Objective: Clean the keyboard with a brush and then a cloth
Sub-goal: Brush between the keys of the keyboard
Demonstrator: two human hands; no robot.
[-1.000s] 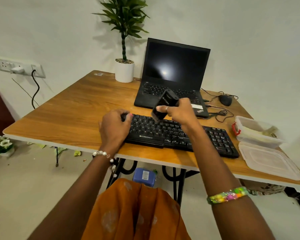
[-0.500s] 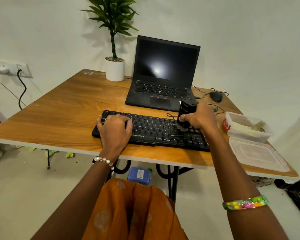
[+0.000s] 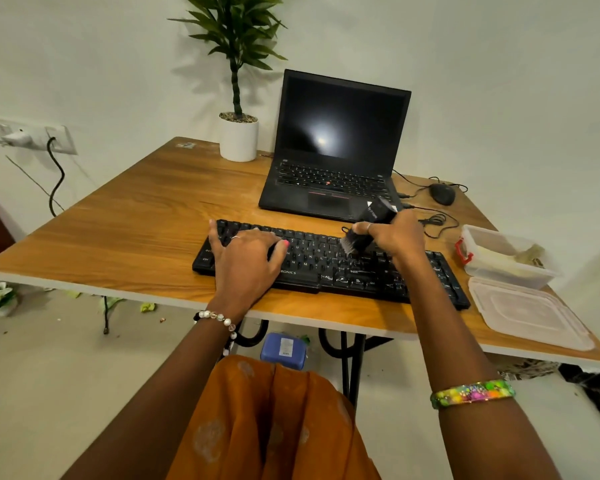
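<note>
A black keyboard (image 3: 329,268) lies near the front edge of the wooden table (image 3: 136,230). My left hand (image 3: 245,261) rests flat on its left part, fingers spread, pressing it down. My right hand (image 3: 394,235) grips a black brush (image 3: 366,228), tilted, with its dark bristles touching the keys at the keyboard's middle-right. A pale cloth (image 3: 530,254) shows in a clear plastic box (image 3: 499,268) at the table's right edge.
An open black laptop (image 3: 336,150) stands right behind the keyboard. A potted plant (image 3: 239,133) is at the back, a mouse (image 3: 442,194) with cables at the back right, and the box's lid (image 3: 527,311) at the front right corner.
My right hand swept the brush rightwards along the keys, then came back a little towards the middle with the bristles down. My left hand went from gripping the keyboard's left end to lying flat on it.
</note>
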